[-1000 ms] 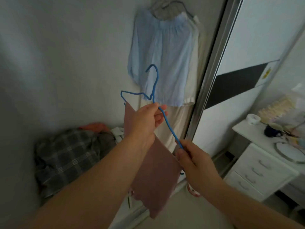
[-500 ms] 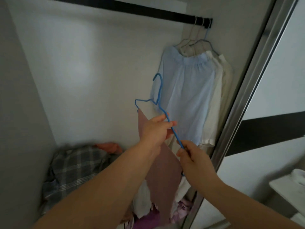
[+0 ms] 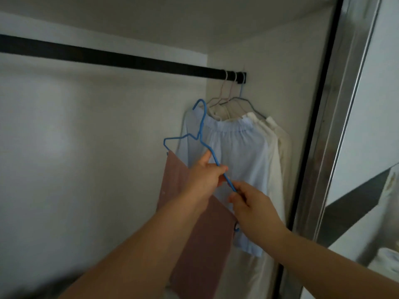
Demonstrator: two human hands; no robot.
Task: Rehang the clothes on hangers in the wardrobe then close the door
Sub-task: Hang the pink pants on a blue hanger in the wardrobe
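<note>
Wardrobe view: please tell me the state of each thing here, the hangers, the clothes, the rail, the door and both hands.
blue hanger: held tilted, hook below the rail, not hung
pink garment: draped on the blue hanger
light blue garment: hanging from the rail
white garments: hanging behind it
rail: mostly bare, hangers at its right end
sliding door: open
left hand: grips the hanger
right hand: pinches its lower end

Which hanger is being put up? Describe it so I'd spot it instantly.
Follow the black rail to the clothes bunched at its right end. Just left of them, below the rail, both hands hold a blue hanger carrying a pink cloth. It alone is tilted and not hooked on.
</note>
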